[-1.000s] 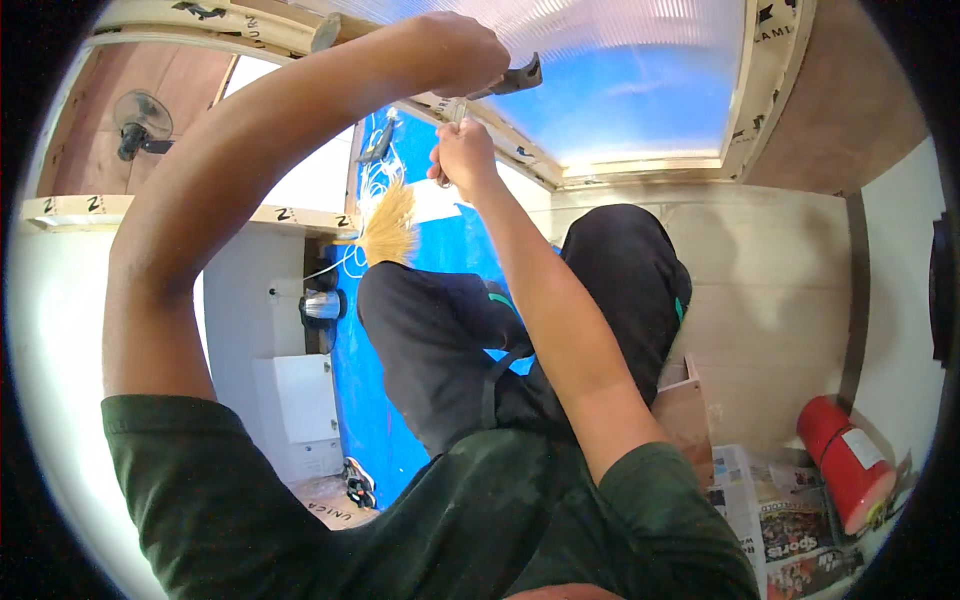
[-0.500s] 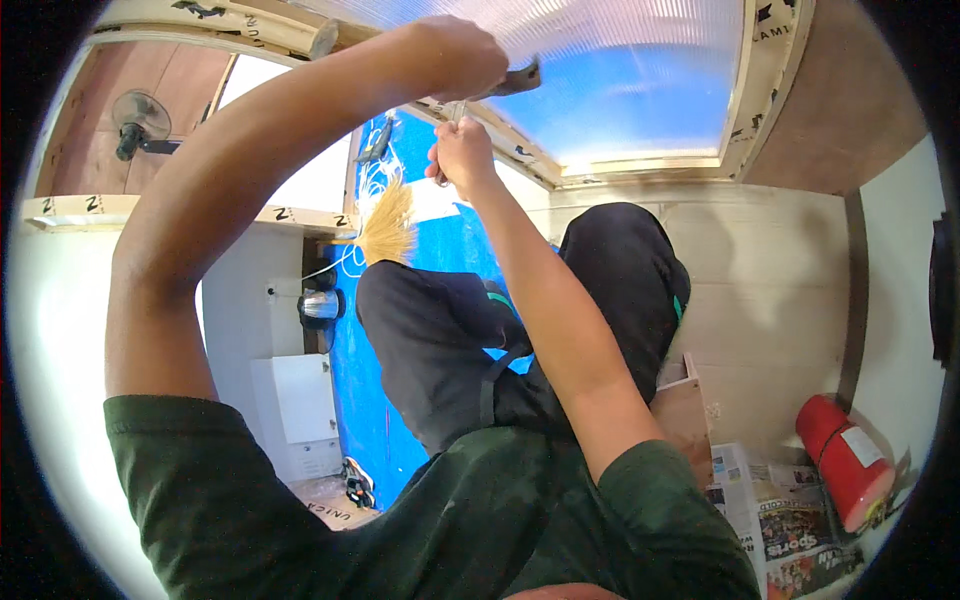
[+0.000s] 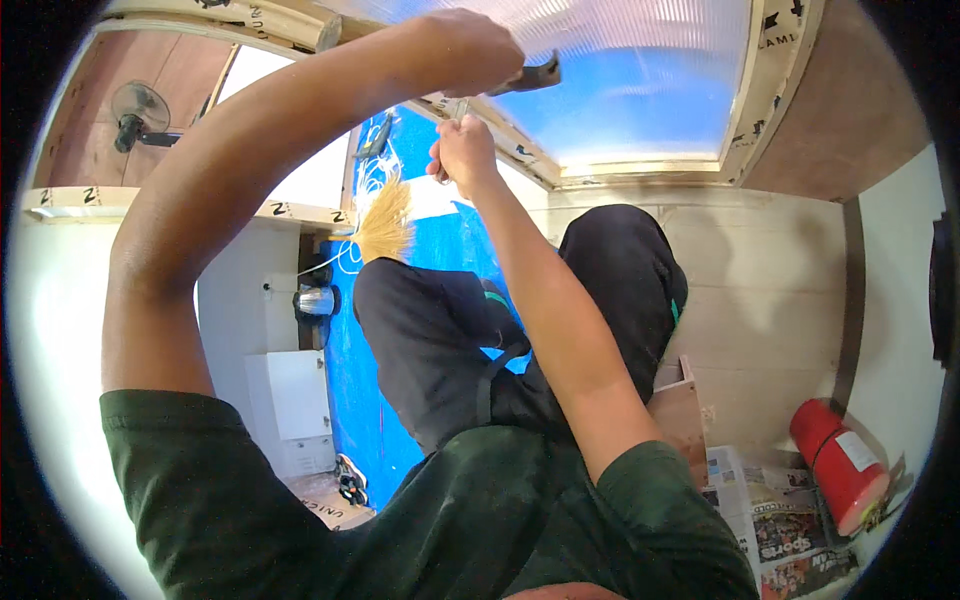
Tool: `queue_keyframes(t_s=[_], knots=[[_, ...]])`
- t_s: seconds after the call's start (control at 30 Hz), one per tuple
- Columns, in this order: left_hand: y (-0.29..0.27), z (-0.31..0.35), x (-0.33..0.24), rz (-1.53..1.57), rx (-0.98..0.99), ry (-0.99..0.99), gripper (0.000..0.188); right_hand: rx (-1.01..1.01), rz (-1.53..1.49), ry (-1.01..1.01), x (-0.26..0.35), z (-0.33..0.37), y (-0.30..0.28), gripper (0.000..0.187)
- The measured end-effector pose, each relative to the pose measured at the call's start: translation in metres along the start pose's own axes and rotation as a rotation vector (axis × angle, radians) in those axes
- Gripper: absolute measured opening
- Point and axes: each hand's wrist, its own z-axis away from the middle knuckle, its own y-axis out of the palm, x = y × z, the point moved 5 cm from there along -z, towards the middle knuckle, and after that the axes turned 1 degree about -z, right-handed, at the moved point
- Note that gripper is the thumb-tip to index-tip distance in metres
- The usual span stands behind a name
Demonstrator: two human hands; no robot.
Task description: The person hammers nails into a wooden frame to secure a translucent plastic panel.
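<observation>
A: The left hand (image 3: 475, 50) and its hammer (image 3: 530, 78) have shifted slightly rightward since half a second ago; the right hand (image 3: 467, 155) has barely changed.

B: What's hidden?

A: The handle, inside the left fist. A round wooden end (image 3: 328, 32) shows beyond the forearm (image 3: 225, 175); I can't tell if it belongs. The right fingers cover most of a thin metal piece (image 3: 459, 112).

B: Containers?

A: Something like a silver pot (image 3: 316, 301) by the left edge of the blue sheet (image 3: 360, 390); its inside doesn't show.

B: Directions?

A: The hammer's head points right, tilted slightly upward, over the left side of the ribbed panel (image 3: 640, 100). The metal piece runs nearly upright, near the wooden frame's (image 3: 640, 174) left edge.

B: Grips?

A: Left wrapped round the hammer, right clenched on the metal piece; hands apart, close together.
</observation>
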Motion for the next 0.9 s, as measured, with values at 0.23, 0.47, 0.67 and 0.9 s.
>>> queue_keyframes(t_s=[0.23, 0.47, 0.67, 0.9], knots=[[-0.032, 0.046, 0.001, -0.010, -0.172, 0.105, 0.022, -0.030, 0.024, 0.019, -0.001, 0.003, 0.001, 0.020], [0.024, 0.214, 0.006, 0.660, -0.520, -0.260, 0.052, 0.003, 0.009, -0.046, 0.000, 0.005, 0.006, 0.024], [0.200, 0.274, -0.070, 1.879, -0.932, -0.807, 0.062, -0.010, 0.088, 0.043, -0.001, 0.005, 0.000, 0.022], [0.310, 0.242, -0.153, 2.677, -1.090, -0.747, 0.045, -0.034, 0.190, 0.081, 0.005, 0.007, 0.002, 0.025]])
